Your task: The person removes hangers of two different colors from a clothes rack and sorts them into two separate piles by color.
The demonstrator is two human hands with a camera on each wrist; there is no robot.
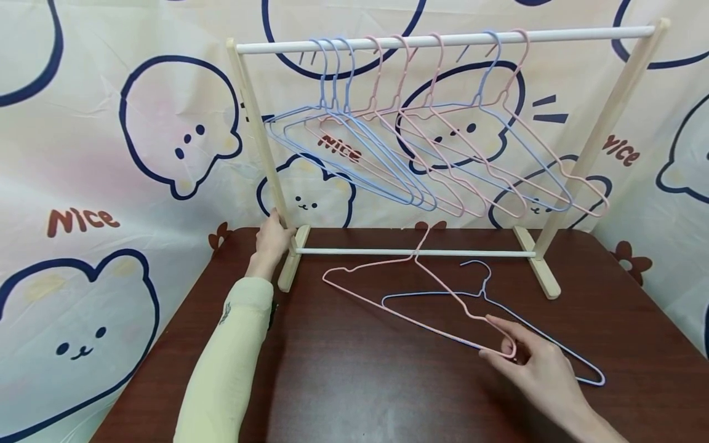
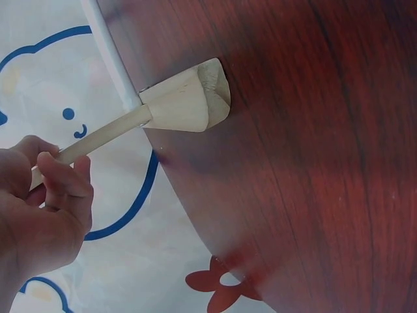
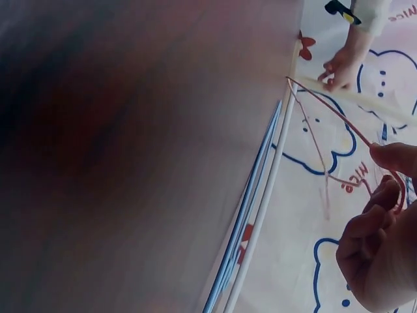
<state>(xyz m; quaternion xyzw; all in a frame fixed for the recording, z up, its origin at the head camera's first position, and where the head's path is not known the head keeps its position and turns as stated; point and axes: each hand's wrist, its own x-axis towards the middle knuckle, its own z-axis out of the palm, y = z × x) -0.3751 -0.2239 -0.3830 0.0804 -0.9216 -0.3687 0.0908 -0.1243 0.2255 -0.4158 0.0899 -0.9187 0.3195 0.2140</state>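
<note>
A pink wire hanger (image 1: 388, 309) lies on the dark wood table (image 1: 360, 381), its hook reaching over the rack's lower white bar (image 1: 415, 251). My right hand (image 1: 501, 344) pinches its near corner between thumb and fingers; the right wrist view shows that hand (image 3: 384, 228) holding the pink wire (image 3: 339, 120). A blue wire hanger (image 1: 559, 346) lies flat beside it, partly under the pink one. My left hand (image 1: 274, 237) grips the rack's left wooden post low down, by its foot. In the left wrist view the hand (image 2: 45, 195) is wrapped round the post (image 2: 104, 137).
The wooden rack stands at the table's back, its top rail (image 1: 443, 40) carrying several blue and pink hangers (image 1: 421, 154). Its feet (image 1: 540, 274) rest on the table. A printed bear cloth (image 1: 111, 154) hangs behind and at both sides. The blue hanger (image 3: 251, 202) runs along the table's edge in the right wrist view.
</note>
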